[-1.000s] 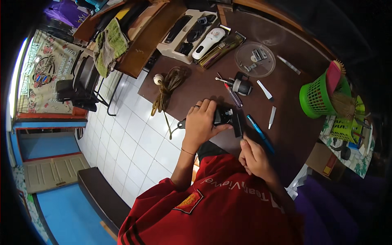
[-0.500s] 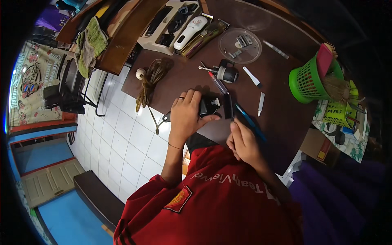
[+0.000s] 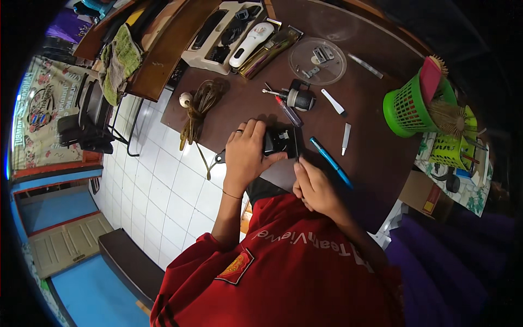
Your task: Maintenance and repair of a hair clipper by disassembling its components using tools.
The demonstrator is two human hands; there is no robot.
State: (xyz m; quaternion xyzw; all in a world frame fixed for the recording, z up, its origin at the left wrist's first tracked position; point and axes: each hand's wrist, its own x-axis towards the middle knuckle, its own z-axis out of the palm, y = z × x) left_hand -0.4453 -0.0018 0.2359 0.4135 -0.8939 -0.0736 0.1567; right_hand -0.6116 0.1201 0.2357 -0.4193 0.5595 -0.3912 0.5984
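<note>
A dark flat tool [image 3: 296, 144], pinched by the right hand [image 3: 318, 191], is now turned edge-on beside the black clipper [image 3: 279, 144] gripped by the left hand [image 3: 245, 155].

Apparently a barbershop, white hair clipper [image 3: 253, 43], pink hairbrush [image 3: 430, 80] in green basket [image 3: 402, 113], black chair [image 3: 93, 119]

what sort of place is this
Probably a barbershop or hair salon: a white hair clipper lies on the brown table, a green basket holds a pink hairbrush, and a black chair stands to the left.
</note>
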